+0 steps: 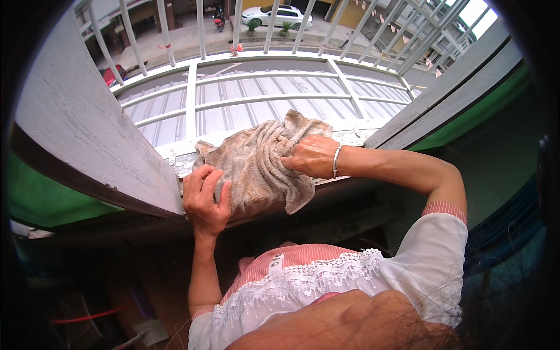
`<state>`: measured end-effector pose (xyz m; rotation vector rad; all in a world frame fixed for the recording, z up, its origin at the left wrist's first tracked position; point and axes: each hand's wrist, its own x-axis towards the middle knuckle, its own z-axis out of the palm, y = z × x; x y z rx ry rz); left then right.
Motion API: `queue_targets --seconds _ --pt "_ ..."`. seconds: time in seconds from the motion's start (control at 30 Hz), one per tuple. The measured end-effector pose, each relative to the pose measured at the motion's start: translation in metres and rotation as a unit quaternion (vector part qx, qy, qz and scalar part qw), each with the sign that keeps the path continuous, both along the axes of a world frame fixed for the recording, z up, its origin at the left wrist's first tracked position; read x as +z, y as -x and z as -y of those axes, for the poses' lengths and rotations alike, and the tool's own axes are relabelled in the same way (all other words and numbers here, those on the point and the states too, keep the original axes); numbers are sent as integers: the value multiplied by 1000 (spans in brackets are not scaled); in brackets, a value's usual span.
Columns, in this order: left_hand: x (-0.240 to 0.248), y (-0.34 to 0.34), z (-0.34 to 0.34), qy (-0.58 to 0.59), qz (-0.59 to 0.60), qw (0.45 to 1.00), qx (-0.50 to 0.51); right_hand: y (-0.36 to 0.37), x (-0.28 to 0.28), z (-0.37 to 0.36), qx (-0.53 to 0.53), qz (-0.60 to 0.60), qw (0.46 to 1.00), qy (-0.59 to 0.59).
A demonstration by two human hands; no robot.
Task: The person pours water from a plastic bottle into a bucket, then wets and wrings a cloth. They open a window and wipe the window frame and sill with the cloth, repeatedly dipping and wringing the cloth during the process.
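A worn, beige-brown towel [256,157] lies bunched in folds over the window sill. My right hand [315,156] has its fingers curled into the towel's right part, gathering the cloth under the knuckles. A silver bangle [336,161] circles that wrist. At the towel's left edge, beside the left window frame, rests my left hand [205,198]. Its fingers are bent but apart, and the thumb stands off from them along the cloth. The fingertips of my right hand are partly lost in the folds.
White window frames [99,134] stand on the left and right [449,87]. Beyond the sill rises a white metal window grille [192,99], with a corrugated roof [262,105] below it. A white car [277,16] is parked farther out. Green cloth [58,192] shows beside the left frame.
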<state>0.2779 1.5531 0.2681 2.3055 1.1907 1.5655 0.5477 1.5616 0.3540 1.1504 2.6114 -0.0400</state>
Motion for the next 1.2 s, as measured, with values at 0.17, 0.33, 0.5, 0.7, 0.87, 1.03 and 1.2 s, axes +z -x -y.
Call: queue_targets --seconds 0.17,0.33,0.5,0.7,0.87,1.03,1.2 --pt "-1 1 -5 -59 -5 998 6 56 -17 -19 64 -74 995 -31" --pt "-4 10 -6 -99 17 995 14 133 -15 -43 92 -114 989 -7" --pt "-20 27 5 -99 -5 993 70 137 -27 -46 56 -126 990 -30" --pt "-44 21 49 -55 -38 977 202 90 18 -33 62 -102 992 -33" --pt "-43 15 46 -50 -21 975 215 96 32 -38 49 -55 997 13" --pt "-48 11 43 -53 -27 973 221 111 34 -55 -1 -89 993 77" --pt "-50 12 39 -70 -28 973 218 92 -12 -64 -26 -232 961 146"
